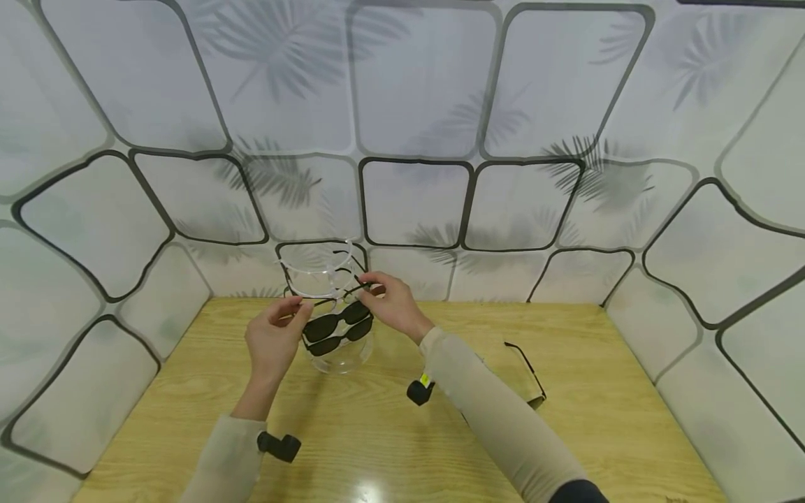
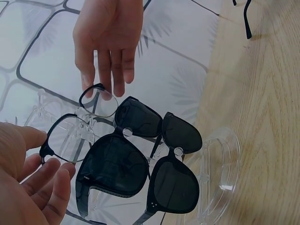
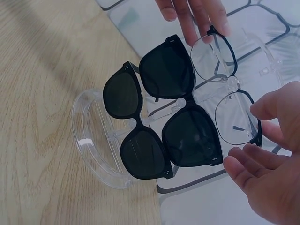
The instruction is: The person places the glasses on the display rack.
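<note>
Both hands hold the black-topped, clear-lensed eyeglasses [image 2: 66,116] at their outer corners, level with the upper part of a clear display stand [image 1: 342,367]. My left hand [image 1: 273,339] pinches one corner between thumb and fingers. At the other corner, my right hand [image 1: 396,304] has its thumb on one side and fingers on the other. Just below the eyeglasses sit large black sunglasses [image 3: 192,136] on the stand. A second pair of dark sunglasses [image 3: 143,152] hangs under those. Whether the eyeglasses rest on the stand's nose piece, I cannot tell.
To the right on the wooden table [image 1: 390,426] lies another pair of glasses [image 1: 536,401], partly hidden behind the right sleeve [image 1: 497,412]. A patterned cloth wall [image 1: 415,202] rises close behind the stand. Small black cameras [image 1: 279,446] are worn at both wrists.
</note>
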### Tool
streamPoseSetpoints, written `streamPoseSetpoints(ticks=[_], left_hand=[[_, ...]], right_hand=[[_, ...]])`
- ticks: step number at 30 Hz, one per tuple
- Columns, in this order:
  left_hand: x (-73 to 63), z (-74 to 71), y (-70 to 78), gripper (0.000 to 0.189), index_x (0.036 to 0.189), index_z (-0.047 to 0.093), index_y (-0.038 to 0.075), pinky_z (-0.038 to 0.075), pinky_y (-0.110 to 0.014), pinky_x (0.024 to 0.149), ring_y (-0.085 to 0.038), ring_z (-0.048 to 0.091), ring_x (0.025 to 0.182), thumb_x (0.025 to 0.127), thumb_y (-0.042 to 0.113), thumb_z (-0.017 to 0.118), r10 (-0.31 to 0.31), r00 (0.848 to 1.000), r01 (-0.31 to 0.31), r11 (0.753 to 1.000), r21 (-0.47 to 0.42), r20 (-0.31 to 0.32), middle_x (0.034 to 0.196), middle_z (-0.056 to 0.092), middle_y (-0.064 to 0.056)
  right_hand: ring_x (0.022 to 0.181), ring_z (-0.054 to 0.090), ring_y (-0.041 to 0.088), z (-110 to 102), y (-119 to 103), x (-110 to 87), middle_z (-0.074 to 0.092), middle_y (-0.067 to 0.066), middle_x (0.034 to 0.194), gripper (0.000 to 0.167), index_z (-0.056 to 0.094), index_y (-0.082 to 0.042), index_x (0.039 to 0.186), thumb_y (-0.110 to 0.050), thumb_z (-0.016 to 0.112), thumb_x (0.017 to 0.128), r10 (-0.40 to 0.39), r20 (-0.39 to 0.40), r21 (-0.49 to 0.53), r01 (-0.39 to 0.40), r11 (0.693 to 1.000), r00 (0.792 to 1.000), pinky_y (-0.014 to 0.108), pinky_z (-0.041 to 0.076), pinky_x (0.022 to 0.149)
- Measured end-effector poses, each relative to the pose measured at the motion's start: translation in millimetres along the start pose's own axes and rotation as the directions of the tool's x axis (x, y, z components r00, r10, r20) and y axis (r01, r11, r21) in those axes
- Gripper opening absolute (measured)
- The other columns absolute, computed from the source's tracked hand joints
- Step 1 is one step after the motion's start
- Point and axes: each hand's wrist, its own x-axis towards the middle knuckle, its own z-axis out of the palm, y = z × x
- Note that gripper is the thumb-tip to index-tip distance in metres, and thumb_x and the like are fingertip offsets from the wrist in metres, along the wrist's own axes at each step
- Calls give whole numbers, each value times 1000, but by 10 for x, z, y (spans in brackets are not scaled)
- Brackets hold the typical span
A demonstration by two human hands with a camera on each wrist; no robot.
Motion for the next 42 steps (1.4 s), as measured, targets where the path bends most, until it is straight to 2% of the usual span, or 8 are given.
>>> streamPoseSetpoints(ticks=[10, 14, 19, 23, 27, 34, 39, 42], left_hand=[[-56, -35, 63, 34, 123, 77, 2, 49, -4, 67, 21, 59, 73, 93, 18, 83, 25, 1000, -25, 998, 66, 1, 103, 79, -24], [-160, -82, 108, 38, 127, 74, 3, 47, -3, 69, 22, 58, 78, 92, 16, 83, 61, 998, -60, 993, 98, -6, 103, 79, -22], [-350, -67, 144, 29, 119, 76, -2, 49, -5, 70, 17, 61, 80, 91, 7, 82, 134, 991, -134, 990, 38, -1, 101, 78, -21], [-509, 43, 149, 25, 114, 76, -5, 52, -6, 71, 11, 64, 79, 89, -1, 81, 153, 987, -151, 988, -46, 53, 99, 78, -22], [-667, 206, 151, 26, 113, 76, -1, 56, -12, 75, 0, 70, 84, 87, -4, 81, 121, 980, -111, 991, -74, 158, 100, 78, -19], [-941, 514, 100, 33, 121, 75, 4, 63, -27, 81, -28, 77, 95, 89, -1, 81, 117, 933, -82, 990, -117, 340, 102, 77, -13], [-1126, 724, 126, 30, 119, 75, 7, 62, -25, 77, -21, 75, 92, 90, 1, 80, 88, 896, -27, 989, -144, 435, 100, 76, -10], [-1228, 843, 140, 28, 119, 75, 7, 62, -24, 78, -19, 74, 91, 92, 4, 79, 62, 863, 9, 991, -137, 501, 100, 76, -11]], right_hand=[[122, 66, 31, -87, 16, -61, 63, 14, 146, 42, 61, -12, 146, -21, 64, 105, 16, -5, 26, -16, 1000, 1000, 45, 59, 96], [121, 66, 33, -201, 57, -160, 65, 18, 141, 41, 62, -8, 144, -20, 63, 105, -4, -33, 32, 5, 999, 999, 48, 57, 99], [117, 68, 32, -396, 171, -321, 70, 16, 132, 34, 67, -7, 138, -18, 64, 105, -8, -89, 8, 9, 1000, 996, 49, 56, 100], [119, 67, 33, -572, 269, -476, 70, 17, 133, 33, 68, -5, 136, -16, 64, 106, -5, -113, 17, 7, 1000, 994, 50, 55, 103], [119, 68, 34, -745, 393, -650, 70, 19, 133, 32, 68, -3, 135, -15, 64, 106, 2, -150, 36, 4, 999, 989, 46, 57, 100], [105, 70, 22, -988, 635, -978, 71, 19, 127, 33, 68, -4, 135, -20, 64, 107, 78, -188, 49, -70, 996, 979, 23, 57, 83], [102, 70, 17, -1148, 739, -1185, 72, 20, 127, 33, 69, -4, 134, -21, 66, 106, 96, -219, 12, -95, 995, 971, 22, 58, 80], [103, 70, 15, -1250, 803, -1312, 72, 18, 128, 33, 70, -6, 134, -23, 66, 106, 105, -235, -25, -114, 993, 966, 24, 59, 81]])
